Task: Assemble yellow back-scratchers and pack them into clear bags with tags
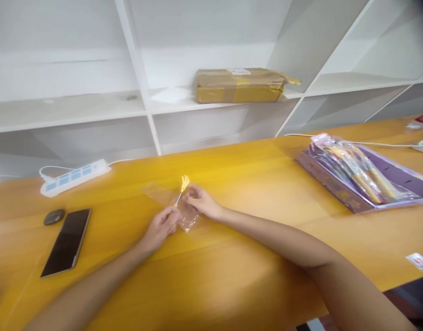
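Yellow at its tip, a hand-ended back scratcher is slanting upward at the frame's centre. The left hand is pinching its lower end, probably to leave the tip free; the right hand is curling its fingers by the clear plastic sleeve, their grip uncertain.

Free tabletop between right hand and purple box, phone obstructing left, shelving behind

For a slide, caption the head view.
Left fingers hold a yellow-tipped slender metal rod near a clear plastic bag.
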`<state>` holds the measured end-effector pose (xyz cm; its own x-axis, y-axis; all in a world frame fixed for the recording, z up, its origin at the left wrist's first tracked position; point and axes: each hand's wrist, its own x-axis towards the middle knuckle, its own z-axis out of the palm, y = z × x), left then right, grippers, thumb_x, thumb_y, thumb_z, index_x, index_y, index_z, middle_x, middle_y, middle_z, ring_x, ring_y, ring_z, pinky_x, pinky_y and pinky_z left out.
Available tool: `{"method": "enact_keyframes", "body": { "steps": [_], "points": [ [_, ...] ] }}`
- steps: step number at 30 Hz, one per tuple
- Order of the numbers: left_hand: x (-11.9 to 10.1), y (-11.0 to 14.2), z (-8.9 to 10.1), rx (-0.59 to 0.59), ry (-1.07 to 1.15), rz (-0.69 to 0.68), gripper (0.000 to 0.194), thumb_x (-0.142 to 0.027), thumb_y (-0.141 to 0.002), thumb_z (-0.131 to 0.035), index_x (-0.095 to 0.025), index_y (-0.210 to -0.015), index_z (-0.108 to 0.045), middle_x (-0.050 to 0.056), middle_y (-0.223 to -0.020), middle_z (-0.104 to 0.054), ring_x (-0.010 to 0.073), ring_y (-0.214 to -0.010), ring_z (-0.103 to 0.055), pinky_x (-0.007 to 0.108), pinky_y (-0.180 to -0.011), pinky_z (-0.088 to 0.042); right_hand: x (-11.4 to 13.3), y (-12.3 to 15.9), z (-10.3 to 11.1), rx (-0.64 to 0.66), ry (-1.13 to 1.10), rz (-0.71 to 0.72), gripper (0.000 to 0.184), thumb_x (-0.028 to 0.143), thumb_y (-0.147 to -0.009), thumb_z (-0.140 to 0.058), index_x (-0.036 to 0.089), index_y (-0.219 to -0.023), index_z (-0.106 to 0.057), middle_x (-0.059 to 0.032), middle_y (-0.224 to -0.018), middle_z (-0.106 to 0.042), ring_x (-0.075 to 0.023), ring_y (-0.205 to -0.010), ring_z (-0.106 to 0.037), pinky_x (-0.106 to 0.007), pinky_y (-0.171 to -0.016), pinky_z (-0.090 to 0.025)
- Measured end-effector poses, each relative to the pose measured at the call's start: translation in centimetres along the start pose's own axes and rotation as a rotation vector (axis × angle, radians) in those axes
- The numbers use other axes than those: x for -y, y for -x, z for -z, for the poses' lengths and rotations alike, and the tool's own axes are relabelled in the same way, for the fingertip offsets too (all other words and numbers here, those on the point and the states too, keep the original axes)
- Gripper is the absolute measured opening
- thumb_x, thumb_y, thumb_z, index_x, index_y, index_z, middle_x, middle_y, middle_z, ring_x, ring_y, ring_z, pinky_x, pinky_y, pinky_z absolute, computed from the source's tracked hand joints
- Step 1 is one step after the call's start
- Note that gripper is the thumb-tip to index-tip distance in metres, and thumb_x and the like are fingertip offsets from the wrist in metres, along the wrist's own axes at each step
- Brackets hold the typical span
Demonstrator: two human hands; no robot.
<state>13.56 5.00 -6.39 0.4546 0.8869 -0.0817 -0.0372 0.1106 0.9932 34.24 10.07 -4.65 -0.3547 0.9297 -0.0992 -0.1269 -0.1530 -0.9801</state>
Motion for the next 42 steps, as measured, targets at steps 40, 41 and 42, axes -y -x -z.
{"method": "enact_keyframes", "body": {
  "steps": [40, 41, 42],
  "points": [
    [-1.0, -0.8, -0.7, -0.366, 0.392, 0.030, 0.040, -0.044, -0.072, -0.095, -0.015, -0.086, -0.070, 0.008, -0.091, -0.080, 0.0202, -0.082, -0.076, 0.033, -0.076, -0.064, -2.0, 11.1, 2.7, -0.140, 1.371, 0.632, 0.028, 0.028, -0.113, -0.038, 0.017, -0.111, -0.064, -0.0072, -0.097, -0.064, -0.0146, -0.074, -0.060, -0.028, -0.070, -0.046],
    [-1.1, -0.7, -0.7, -0.355, 0.393, 0.040, 0.040, -0.043, -0.072, -0.095, -0.015, -0.086, -0.070, 0.009, -0.092, -0.081, 0.0210, -0.085, -0.077, 0.034, -0.077, -0.065, -2.1, 11.1, 2.7, -0.143, 1.364, 0.623, 0.028, 0.028, -0.113, -0.038, 0.017, -0.111, -0.064, -0.0073, -0.098, -0.064, -0.0146, -0.075, -0.060, -0.028, -0.070, -0.046],
    [-1.1, -0.7, -0.7, -0.339, 0.391, 0.048, 0.039, -0.043, -0.073, -0.094, -0.015, -0.086, -0.071, 0.009, -0.092, -0.081, 0.0218, -0.086, -0.077, 0.034, -0.077, -0.065, -2.2, 11.0, 2.7, -0.146, 1.356, 0.614, 0.029, 0.028, -0.113, -0.038, 0.017, -0.111, -0.064, -0.0075, -0.098, -0.064, -0.0148, -0.075, -0.060, -0.028, -0.070, -0.047]
  ]
}}
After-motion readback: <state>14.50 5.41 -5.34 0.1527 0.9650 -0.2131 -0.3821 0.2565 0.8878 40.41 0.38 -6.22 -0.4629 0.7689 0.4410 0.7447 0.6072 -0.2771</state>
